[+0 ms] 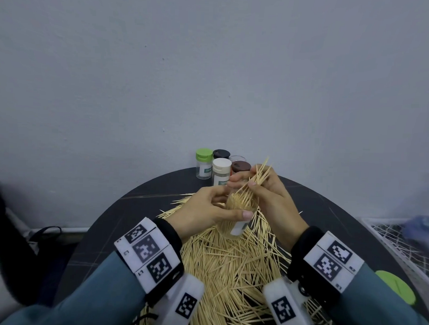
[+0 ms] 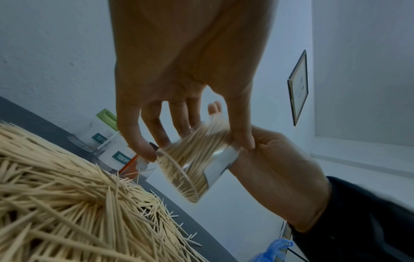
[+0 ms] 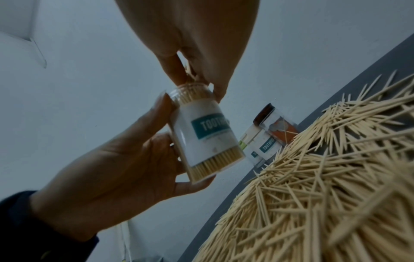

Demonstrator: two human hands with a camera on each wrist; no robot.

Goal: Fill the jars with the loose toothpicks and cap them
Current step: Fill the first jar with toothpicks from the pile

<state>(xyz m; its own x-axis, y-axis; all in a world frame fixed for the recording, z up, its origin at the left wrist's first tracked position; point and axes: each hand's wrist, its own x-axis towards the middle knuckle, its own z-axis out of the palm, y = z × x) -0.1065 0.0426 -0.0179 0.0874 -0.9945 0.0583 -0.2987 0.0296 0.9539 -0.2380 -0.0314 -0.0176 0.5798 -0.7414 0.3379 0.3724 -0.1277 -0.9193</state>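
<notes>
Pale grey wall fills the upper part of the head view, and below it, in the lower middle, stands a dark round table (image 1: 139,208) covered with a big heap of loose toothpicks (image 1: 231,265). At the far edge of the table, just above the hands in the frame, four jars with caps stand close together: a green-capped jar (image 1: 204,167), a black-capped jar (image 1: 221,154), a white-capped jar (image 1: 221,171) and a brown-capped jar (image 1: 240,167). One more green cap (image 1: 396,287) lies at the lower right of the frame, partly behind the right sleeve.

The step in hand is the filling of one jar. The left hand (image 1: 204,210) is closed around a clear open jar (image 1: 238,219), which it holds tilted in the air above the heap, near the centre of the frame. In the right wrist view this jar (image 3: 206,134) already looks nearly full of toothpicks, and it has no cap. The right hand (image 1: 268,195) pinches a bundle of toothpicks (image 1: 254,183) between thumb and fingers, with the lower ends at the mouth of the jar and the upper ends fanning out toward the brown-capped jar.

I judge that the next move calls for pushing this bundle down into the little space that is left, with the sticks parallel to those already inside, so that they do not cross and jam. The left hand must keep the jar steady and a bit more upright. After that the jar needs a cap; probably the green cap at the lower right is for it, but this I cannot confirm.
</notes>
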